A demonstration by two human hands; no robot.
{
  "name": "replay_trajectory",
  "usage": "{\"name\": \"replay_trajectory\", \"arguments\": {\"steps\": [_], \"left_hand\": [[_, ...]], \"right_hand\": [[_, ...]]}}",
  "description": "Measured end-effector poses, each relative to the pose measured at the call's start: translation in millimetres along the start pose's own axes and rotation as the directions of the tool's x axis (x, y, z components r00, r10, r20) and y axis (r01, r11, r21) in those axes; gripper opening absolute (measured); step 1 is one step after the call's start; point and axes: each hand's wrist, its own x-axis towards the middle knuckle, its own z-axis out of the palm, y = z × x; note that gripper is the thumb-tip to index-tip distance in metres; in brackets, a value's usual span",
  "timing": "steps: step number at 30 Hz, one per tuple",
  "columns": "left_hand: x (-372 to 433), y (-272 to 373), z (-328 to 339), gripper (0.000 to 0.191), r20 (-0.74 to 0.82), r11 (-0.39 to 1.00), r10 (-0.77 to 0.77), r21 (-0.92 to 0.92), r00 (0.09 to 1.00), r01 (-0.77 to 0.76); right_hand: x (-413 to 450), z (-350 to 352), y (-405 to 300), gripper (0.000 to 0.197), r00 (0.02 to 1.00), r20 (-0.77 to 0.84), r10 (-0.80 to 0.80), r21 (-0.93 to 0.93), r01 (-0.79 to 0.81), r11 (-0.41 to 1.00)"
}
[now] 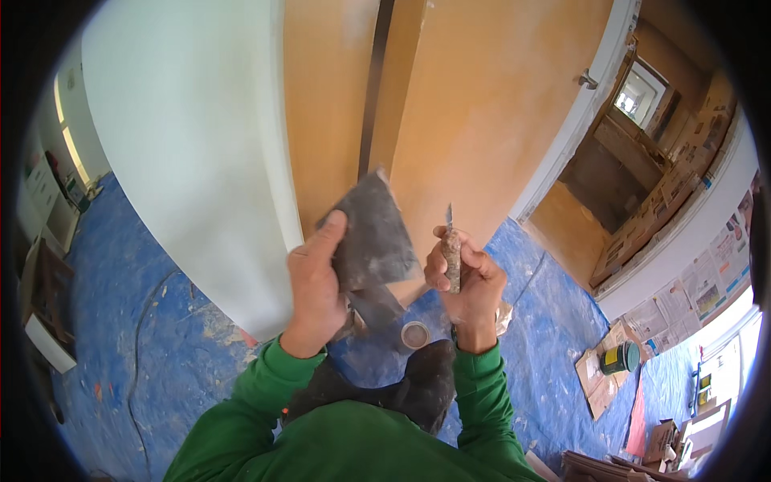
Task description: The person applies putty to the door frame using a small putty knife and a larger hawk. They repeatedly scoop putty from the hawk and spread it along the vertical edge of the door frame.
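My left hand [316, 271] grips a dark, dusty sheet [373, 235] that looks like sandpaper, thumb on its near face. A second dark flap [378, 308] hangs at its lower edge; whether it is the same sheet I cannot tell. Upright in my right hand [473, 280] is a small knife [452, 256] with a worn, mottled handle and a short narrow blade pointing up. The sheet and the knife are apart. Behind them stand wood-coloured door panels [482, 102]. Below, between my knees, a round container [415, 335] rests on the floor.
Blue sheeting [181, 361] spattered with white covers the floor, with a dark cable [135, 355] across it at left. A white panel [199, 150] stands close on the left. At right are a lidded can [620, 358] on cardboard and a newspaper-covered wall [692, 295].
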Motion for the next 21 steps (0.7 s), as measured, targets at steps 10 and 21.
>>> {"name": "replay_trajectory", "arguments": {"steps": [10,21], "left_hand": [[-9.1,-48.0,0.2,0.027,0.111,0.990,-0.093,0.117,0.989,0.080],[-14.0,-47.3,-7.1,0.027,0.138,0.985,-0.064,0.167,0.988,0.041]], "right_hand": [[-13.2,8.1,22.0,0.041,0.992,0.077,0.103,0.452,-0.127,0.883],[-24.6,12.3,31.2,0.037,0.975,-0.222,0.033,-0.133,-0.064,0.989]]}}
